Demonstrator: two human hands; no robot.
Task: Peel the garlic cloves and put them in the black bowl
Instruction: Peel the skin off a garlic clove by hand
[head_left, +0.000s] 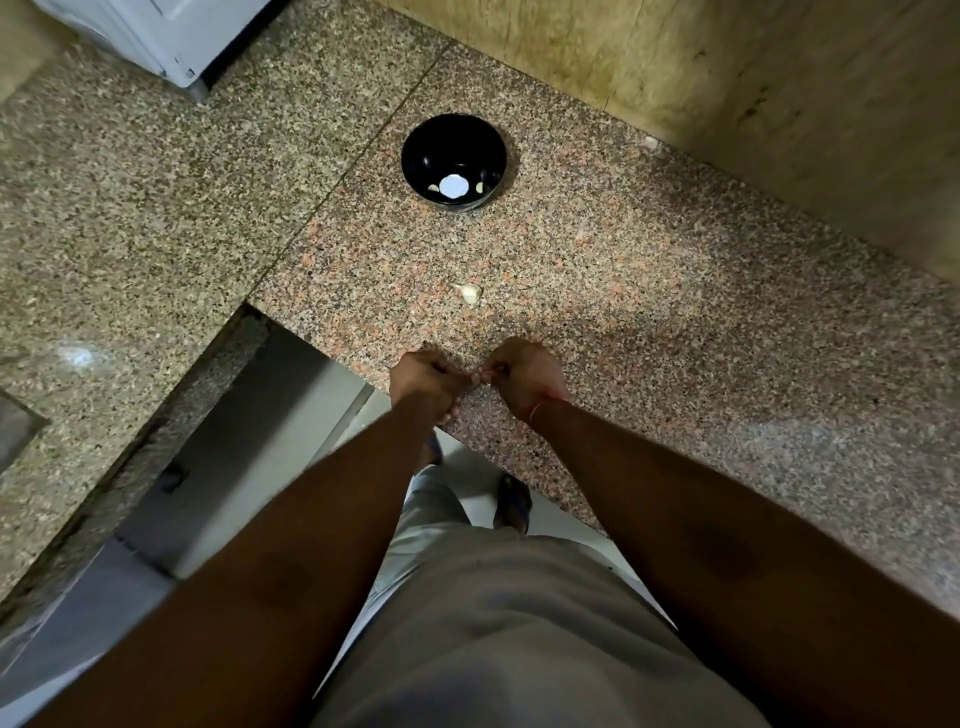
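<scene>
I saw the left hand and right hand at the surface's near edge, fingers pinching a garlic clove between them: light, firm, papery-skinned, best gripped by its ends

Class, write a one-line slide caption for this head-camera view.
Both hands, left hand and right hand, pinch a garlic clove; another clove waits before the black bowl.

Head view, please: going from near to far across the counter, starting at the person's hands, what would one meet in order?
Hands together, left hand and right hand, pinching something small → loose garlic clove → black bowl holding pale pieces → wall.
</scene>
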